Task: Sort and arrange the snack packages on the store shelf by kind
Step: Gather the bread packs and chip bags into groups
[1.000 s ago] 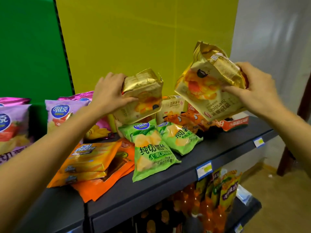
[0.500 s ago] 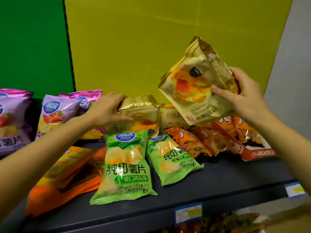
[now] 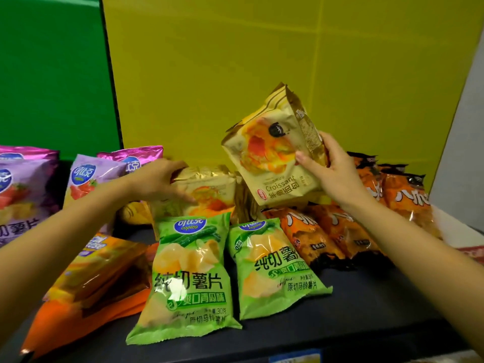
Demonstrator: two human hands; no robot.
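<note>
My right hand grips a gold croissant bag, tilted and raised above the dark shelf at the back. A second gold croissant bag stands against the yellow back panel, and my left hand rests on its top left corner. Two green cucumber chip bags lie flat in front. Orange snack bags are piled at the right, under the raised bag. Purple and pink chip bags stand at the left. Flat orange packs lie at the front left.
A yellow panel and a green panel close the shelf's back. A grey wall is at the right. A white and red carton edge holds some orange bags. A price label sits on the shelf's front lip.
My left hand has set its gold bag down against the back panel. My right hand has lowered its croissant bag slightly toward the same spot. The view has moved closer to the shelf.
</note>
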